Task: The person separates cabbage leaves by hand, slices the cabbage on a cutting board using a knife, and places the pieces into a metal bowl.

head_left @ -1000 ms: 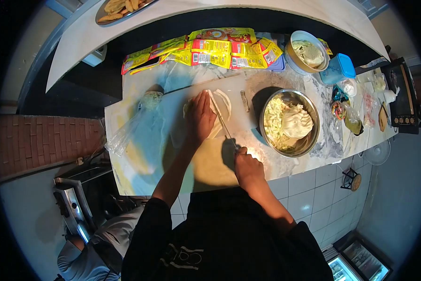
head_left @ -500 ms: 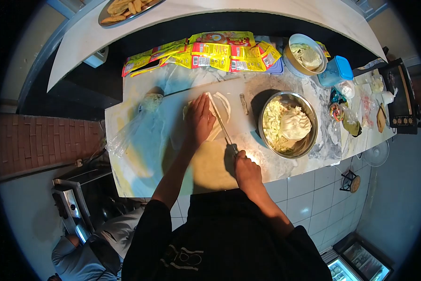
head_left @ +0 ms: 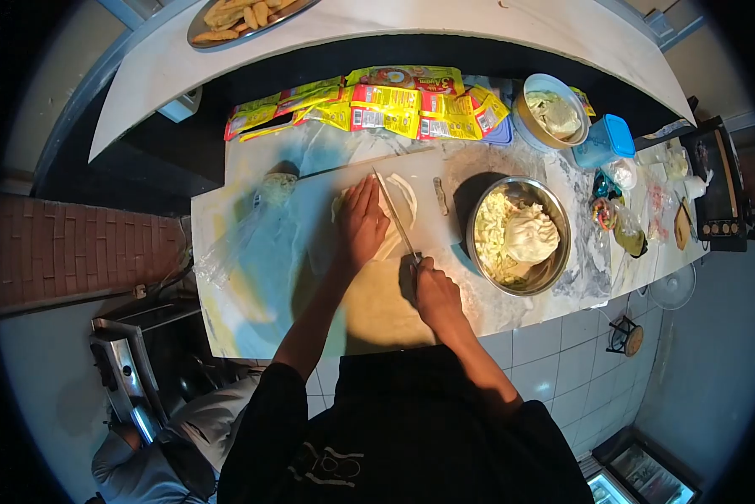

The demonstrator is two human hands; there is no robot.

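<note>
My left hand (head_left: 363, 225) lies over a pale piece of cabbage (head_left: 389, 245), pressing it on a whitish cutting board (head_left: 429, 235). Its fingers point away from me and hide much of the piece. My right hand (head_left: 437, 292) is closed round the handle of a long knife (head_left: 400, 223). The blade slants up and left, close beside my left fingers and along the cabbage. A curved pale strip (head_left: 409, 195) rests just right of the blade. Further right stands a steel bowl (head_left: 567, 239) with chopped cabbage (head_left: 491, 239) and a large pale cabbage chunk (head_left: 532, 234).
Yellow noodle packets (head_left: 386, 109) line the back of the marble table. A food-filled tub (head_left: 583, 134) and a blue-lidded container (head_left: 618, 137) stand at back right. A clear plastic bag (head_left: 226, 239) lies left. Another person (head_left: 146, 466) is at lower left.
The knife and my right hand have shifted slightly against the cabbage, the handle a little further left. My left hand stays on the piece. The whole view has moved slightly.
</note>
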